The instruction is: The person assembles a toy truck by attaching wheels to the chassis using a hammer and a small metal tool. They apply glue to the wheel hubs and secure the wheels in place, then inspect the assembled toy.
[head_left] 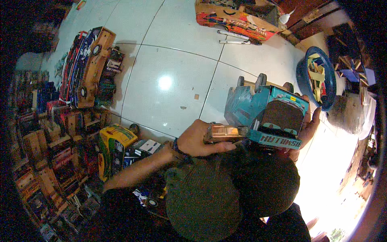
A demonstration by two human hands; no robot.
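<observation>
My left hand (195, 139) is closed round a small, shiny, copper-coloured boxy piece (226, 131), whose exact kind I cannot make out. Its right end meets the near left edge of a teal toy truck (246, 107). The truck is tipped on its side, wheels up, with its dark windscreen opening facing me. From the right, my right hand (313, 121) grips the truck; its fingers wrap the far side and are partly hidden behind the body. Both hands work just above my knees (205, 197).
Wooden toy trucks (94, 60) stand at the left, above stacked wooden toy parts (52, 161). A yellow toy truck (117, 141) lies by my left forearm. Scraps fill a blue basin (300, 76) at the right. Near a red-orange toy body (238, 22), white markers (234, 36) lie on the tiles.
</observation>
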